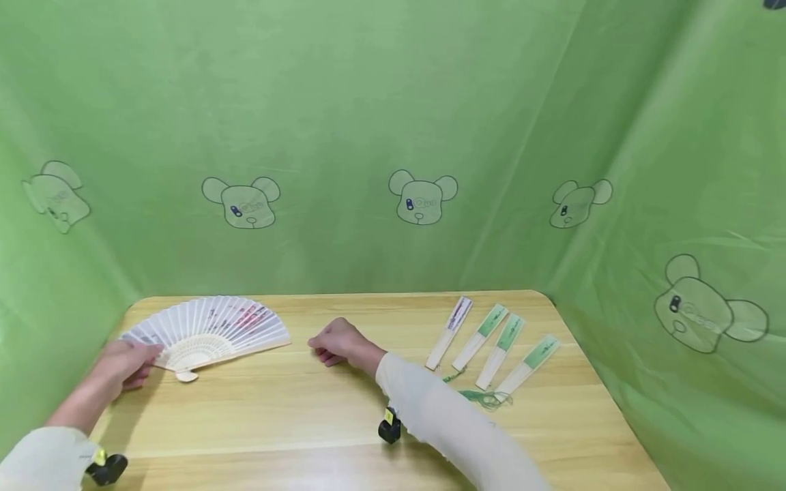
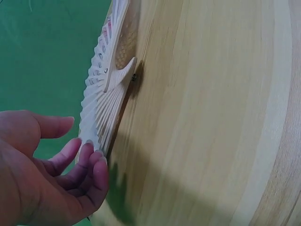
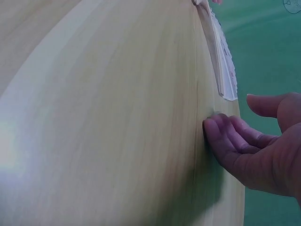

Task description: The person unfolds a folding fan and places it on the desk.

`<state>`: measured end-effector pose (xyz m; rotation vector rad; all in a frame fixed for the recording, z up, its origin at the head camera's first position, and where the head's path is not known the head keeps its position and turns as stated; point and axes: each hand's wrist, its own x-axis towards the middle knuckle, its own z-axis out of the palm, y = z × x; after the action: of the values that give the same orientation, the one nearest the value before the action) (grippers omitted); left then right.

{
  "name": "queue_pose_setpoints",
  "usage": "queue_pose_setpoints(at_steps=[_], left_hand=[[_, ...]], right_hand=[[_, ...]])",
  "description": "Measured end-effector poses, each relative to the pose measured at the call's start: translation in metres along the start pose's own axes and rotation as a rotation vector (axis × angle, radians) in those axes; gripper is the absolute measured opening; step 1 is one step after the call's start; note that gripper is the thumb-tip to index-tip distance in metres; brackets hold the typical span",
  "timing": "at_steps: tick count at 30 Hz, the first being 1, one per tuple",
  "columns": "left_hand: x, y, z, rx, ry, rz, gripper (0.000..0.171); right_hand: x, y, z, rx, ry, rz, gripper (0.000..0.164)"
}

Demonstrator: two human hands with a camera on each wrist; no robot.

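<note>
An unfolded white folding fan (image 1: 211, 334) with pink and dark printing lies spread at the left of the wooden table. My left hand (image 1: 125, 361) is at the fan's left end; in the left wrist view its fingertips (image 2: 99, 157) meet or nearly meet the fan edge, and the thumb stands apart. Just beyond the fan's right end is my right hand (image 1: 340, 343), low over the table, holding nothing. In the right wrist view its thumb (image 3: 263, 104) is spread from loosely bent fingers, with a gap between hand and fan (image 3: 223, 66).
Several folded fans lie side by side at the right: one with purple print (image 1: 451, 331), others with green panels (image 1: 506, 334). Green tassels (image 1: 485, 397) lie at their lower ends. Green cloth walls (image 1: 368, 102) with bear-head drawings enclose the table (image 1: 276, 423).
</note>
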<state>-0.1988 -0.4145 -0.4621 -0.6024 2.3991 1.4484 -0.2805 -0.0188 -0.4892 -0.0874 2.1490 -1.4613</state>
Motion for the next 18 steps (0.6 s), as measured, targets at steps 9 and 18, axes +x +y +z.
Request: queue_pose_setpoints(at_steps=[9,18], left_hand=[[-0.002,0.008,0.007,0.178,0.051,0.076,0.037],[-0.001,0.020,0.016,0.273,0.097,0.123,0.059]], right_hand=[[-0.011,-0.001,-0.011,-0.133,0.054,-0.023,0.014],[-0.022,0.003,-0.024,-0.199,0.026,-0.046,0.047]])
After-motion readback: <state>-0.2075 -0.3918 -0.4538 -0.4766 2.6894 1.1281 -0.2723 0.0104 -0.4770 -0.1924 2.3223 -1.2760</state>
